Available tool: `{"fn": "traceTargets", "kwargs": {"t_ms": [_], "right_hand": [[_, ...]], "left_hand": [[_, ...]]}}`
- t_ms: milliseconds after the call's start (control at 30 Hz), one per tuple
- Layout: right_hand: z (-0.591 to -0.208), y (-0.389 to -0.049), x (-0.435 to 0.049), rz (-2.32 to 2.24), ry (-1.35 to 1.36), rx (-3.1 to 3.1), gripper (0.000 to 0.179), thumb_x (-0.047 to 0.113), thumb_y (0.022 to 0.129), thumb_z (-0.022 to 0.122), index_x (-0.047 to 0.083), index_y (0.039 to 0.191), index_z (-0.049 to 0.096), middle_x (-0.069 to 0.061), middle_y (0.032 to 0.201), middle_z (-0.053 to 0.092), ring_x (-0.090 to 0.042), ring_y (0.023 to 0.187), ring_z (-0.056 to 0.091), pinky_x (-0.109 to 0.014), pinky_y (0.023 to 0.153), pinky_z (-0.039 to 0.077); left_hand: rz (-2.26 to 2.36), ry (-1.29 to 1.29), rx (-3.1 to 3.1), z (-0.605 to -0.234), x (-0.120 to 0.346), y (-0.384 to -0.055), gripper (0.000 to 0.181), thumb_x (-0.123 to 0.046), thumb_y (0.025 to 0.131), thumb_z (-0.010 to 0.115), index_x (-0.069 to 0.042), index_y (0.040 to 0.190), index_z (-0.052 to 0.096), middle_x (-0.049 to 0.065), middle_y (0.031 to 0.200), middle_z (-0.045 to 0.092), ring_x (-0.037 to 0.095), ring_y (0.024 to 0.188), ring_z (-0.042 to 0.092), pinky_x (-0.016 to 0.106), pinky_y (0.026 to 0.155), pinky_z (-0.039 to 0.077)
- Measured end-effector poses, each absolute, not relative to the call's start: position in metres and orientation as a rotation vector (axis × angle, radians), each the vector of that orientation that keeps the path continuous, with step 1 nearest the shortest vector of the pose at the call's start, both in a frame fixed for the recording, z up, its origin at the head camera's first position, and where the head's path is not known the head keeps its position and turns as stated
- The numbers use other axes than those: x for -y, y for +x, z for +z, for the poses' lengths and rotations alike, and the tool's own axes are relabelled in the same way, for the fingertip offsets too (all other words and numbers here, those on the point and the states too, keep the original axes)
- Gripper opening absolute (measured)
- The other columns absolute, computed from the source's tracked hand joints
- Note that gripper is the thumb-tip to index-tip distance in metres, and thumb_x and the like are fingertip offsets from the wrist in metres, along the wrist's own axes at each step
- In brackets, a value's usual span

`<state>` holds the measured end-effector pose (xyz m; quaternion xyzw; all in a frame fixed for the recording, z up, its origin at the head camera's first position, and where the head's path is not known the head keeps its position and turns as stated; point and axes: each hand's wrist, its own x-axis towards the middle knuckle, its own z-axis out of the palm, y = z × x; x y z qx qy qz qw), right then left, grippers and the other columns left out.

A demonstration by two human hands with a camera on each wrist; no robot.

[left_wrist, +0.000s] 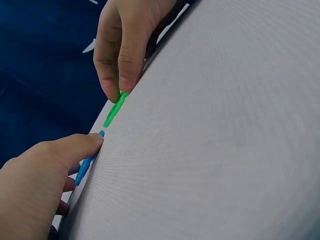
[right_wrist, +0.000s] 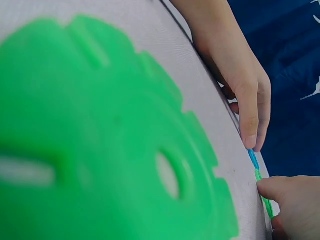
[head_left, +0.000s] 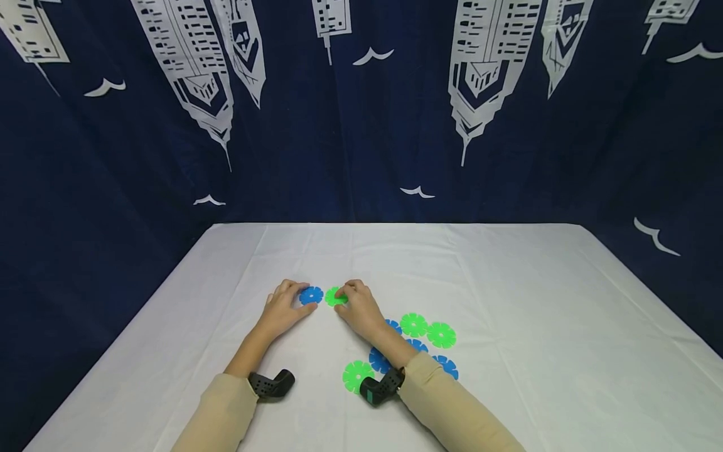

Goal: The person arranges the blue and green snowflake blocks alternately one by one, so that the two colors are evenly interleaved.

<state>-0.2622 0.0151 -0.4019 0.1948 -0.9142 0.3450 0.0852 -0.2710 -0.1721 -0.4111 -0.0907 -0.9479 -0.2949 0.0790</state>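
Observation:
Flat on the white table lies a blue notched plastic disc [head_left: 311,295], with slots around its edge and a small centre hole. My left hand [head_left: 283,312] holds it between thumb and fingers at its rim. Just to its right is a green notched disc [head_left: 332,296] of the same kind, partly covered by my right hand [head_left: 360,309], whose thumb and fingers pinch it. In the left wrist view the green disc [left_wrist: 116,110] and the blue disc [left_wrist: 86,166] appear edge-on, close together. Whether their rims touch is too small to tell.
Beside and under my right forearm lie several more discs, green [head_left: 413,325] and blue [head_left: 447,366], some partly hidden. Another green disc [head_left: 356,376] sits by the right wrist camera [head_left: 380,390]. A dark blue printed curtain [head_left: 350,138] hangs behind the white tablecloth [head_left: 542,301].

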Motion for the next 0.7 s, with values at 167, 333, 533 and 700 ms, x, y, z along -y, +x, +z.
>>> {"fn": "traceTargets", "kwargs": {"t_ms": [167, 333, 533, 700], "right_hand": [[-0.4026, -0.2615, -0.0159, 1.012, 0.583, 2.733, 0.022, 0.015, 0.085, 0.061, 0.004, 0.104, 0.063, -0.018, 0.124, 0.049, -0.034, 0.115, 0.047, -0.043, 0.096, 0.040], [-0.4016, -0.2611, -0.0158, 0.994, 0.583, 2.741, 0.025, 0.015, 0.085, 0.061, 0.004, 0.107, 0.063, -0.018, 0.124, 0.050, -0.034, 0.115, 0.047, -0.043, 0.096, 0.040], [-0.4016, -0.2615, -0.0149, 0.985, 0.583, 2.757, 0.027, 0.017, 0.085, 0.060, 0.006, 0.109, 0.063, -0.016, 0.122, 0.053, -0.032, 0.110, 0.048, -0.043, 0.093, 0.040], [-0.4009, -0.2604, -0.0157, 0.981, 0.602, 2.773, 0.029, 0.017, 0.085, 0.060, 0.006, 0.111, 0.062, -0.016, 0.123, 0.052, -0.032, 0.110, 0.048, -0.044, 0.093, 0.039]], "left_hand": [[-0.891, -0.266, 2.840, -0.4110, 0.1725, -0.2710, 0.055, -0.036, 0.081, 0.063, -0.006, 0.126, 0.052, 0.013, 0.118, 0.049, 0.030, 0.111, 0.046, 0.044, 0.090, 0.030], [-0.893, -0.281, 2.834, -0.4105, 0.1728, -0.2711, 0.054, -0.035, 0.081, 0.063, -0.006, 0.126, 0.052, 0.012, 0.119, 0.049, 0.030, 0.113, 0.045, 0.044, 0.090, 0.029], [-0.886, -0.291, 2.831, -0.4101, 0.1729, -0.2704, 0.054, -0.035, 0.081, 0.064, -0.006, 0.125, 0.052, 0.012, 0.119, 0.050, 0.030, 0.113, 0.045, 0.044, 0.090, 0.029], [-0.887, -0.291, 2.831, -0.4102, 0.1728, -0.2698, 0.054, -0.035, 0.081, 0.064, -0.005, 0.125, 0.052, 0.012, 0.118, 0.050, 0.030, 0.113, 0.045, 0.044, 0.090, 0.029]]}}
